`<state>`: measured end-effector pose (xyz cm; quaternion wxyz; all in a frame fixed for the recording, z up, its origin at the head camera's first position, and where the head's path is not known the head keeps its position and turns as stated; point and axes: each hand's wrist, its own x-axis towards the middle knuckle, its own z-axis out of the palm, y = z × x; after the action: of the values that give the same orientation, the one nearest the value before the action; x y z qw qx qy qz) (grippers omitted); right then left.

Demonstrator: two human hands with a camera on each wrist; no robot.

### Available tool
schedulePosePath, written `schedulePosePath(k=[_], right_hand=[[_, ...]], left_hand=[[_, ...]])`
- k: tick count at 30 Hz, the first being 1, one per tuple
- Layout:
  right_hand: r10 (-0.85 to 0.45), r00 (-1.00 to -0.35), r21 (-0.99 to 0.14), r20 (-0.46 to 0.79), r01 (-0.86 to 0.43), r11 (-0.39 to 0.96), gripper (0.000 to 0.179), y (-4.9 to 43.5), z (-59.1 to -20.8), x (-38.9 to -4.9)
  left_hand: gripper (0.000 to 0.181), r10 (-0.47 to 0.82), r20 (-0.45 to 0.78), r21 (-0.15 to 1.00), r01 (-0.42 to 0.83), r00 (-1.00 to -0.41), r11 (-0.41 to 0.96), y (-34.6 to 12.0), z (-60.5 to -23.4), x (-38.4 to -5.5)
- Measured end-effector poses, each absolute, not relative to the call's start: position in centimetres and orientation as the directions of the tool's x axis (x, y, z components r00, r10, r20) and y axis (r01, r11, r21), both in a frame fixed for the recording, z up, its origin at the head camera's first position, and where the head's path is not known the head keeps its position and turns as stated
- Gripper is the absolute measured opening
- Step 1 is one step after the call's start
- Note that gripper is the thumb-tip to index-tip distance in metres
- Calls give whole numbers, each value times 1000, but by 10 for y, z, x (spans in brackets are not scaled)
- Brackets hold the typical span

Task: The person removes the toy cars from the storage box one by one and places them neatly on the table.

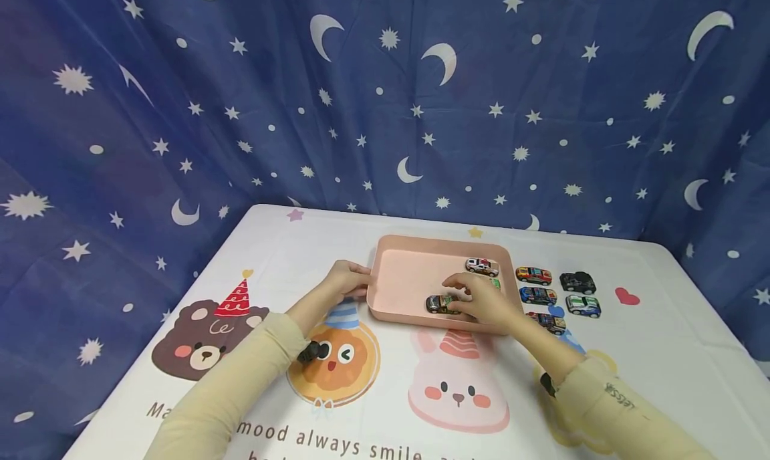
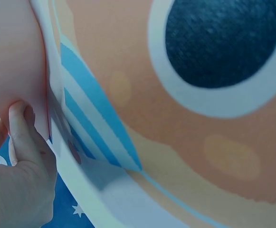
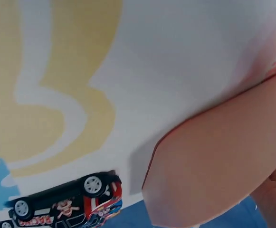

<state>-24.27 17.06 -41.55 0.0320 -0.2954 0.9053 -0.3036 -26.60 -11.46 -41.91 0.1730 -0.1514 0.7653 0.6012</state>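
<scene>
A pink tray (image 1: 409,276) lies on the table, and my left hand (image 1: 345,281) grips its left rim. The left wrist view shows the thumb and fingers of that hand (image 2: 23,161) on either side of the tray wall (image 2: 19,52). Inside the tray, near its front side, my right hand (image 1: 486,299) pinches a dark toy car (image 1: 437,304) by its right end. A white toy car (image 1: 481,267) sits in the back right corner, with a green toy car (image 1: 496,283) just in front of it, mostly hidden by my right hand.
Right of the tray stand a red-and-yellow toy car (image 1: 533,275), a blue one (image 1: 537,295) and a dark one (image 1: 549,323), partly behind my forearm. Farther right are a black car (image 1: 578,283) and a green-and-white car (image 1: 583,305). A starry blue curtain (image 1: 361,159) hangs behind the table.
</scene>
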Motion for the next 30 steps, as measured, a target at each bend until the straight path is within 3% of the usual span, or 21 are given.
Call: schedulePosePath(k=[7,16,24,30], right_hand=[[-621,-779,-509,83,-569,646,39,162,-418,-245],[-602,-797,-521,37,-530,669,37,163,-424,-251],[-635,-760,-461,139,-617,638,29,162,-427,-250],[-630,-770,-440,107,-604,664,26,161,-429,-249]], left_hand=[[31,-37,-455,864,-451,-890,223,-115,-419,-265],[31,-35,-458,860,-453,-888,235,-115,-419,-265],[30,-33,-453,865,-449,-891,225,-115,-416,-266],[31,-37,-466,858,-461,-884,227,-114,-416,-265]])
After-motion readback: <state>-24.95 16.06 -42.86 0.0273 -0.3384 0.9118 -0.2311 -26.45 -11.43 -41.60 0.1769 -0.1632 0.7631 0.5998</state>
